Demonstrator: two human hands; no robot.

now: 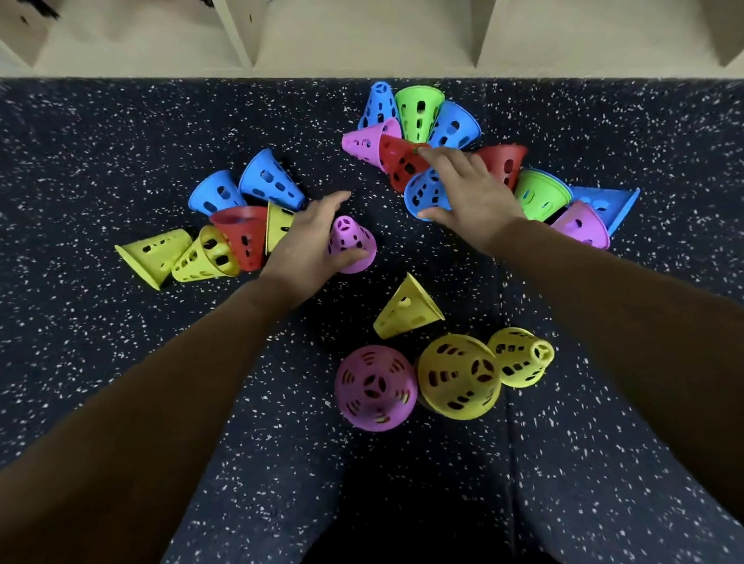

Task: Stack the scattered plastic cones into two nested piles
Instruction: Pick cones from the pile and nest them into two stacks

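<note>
My left hand (pixel 308 238) has its fingers (pixel 344 257) curled around an upright pink cone (pixel 351 243) at frame centre, likely to lift it. My right hand (pixel 466 192) lies spread, palm down, on a blue cone (pixel 425 191), gripping nothing, probably steadying it. Other cones (pixel 239 230) lie scattered on the speckled floor (pixel 59 174); two upright ones (pixel 376 387) at lower centre look like pile starts. I read no writing anywhere.

on a dark speckled floor (pixel 81 172), the left hand (pixel 308 238) curls around an upright pink cone (pixel 351 243). the right hand (pixel 466 192) lies spread over a tipped blue cone (pixel 425 191) in the far cluster. nearer stand a pink cone (pixel 375 387) and yellow cone (pixel 457 375).
</note>
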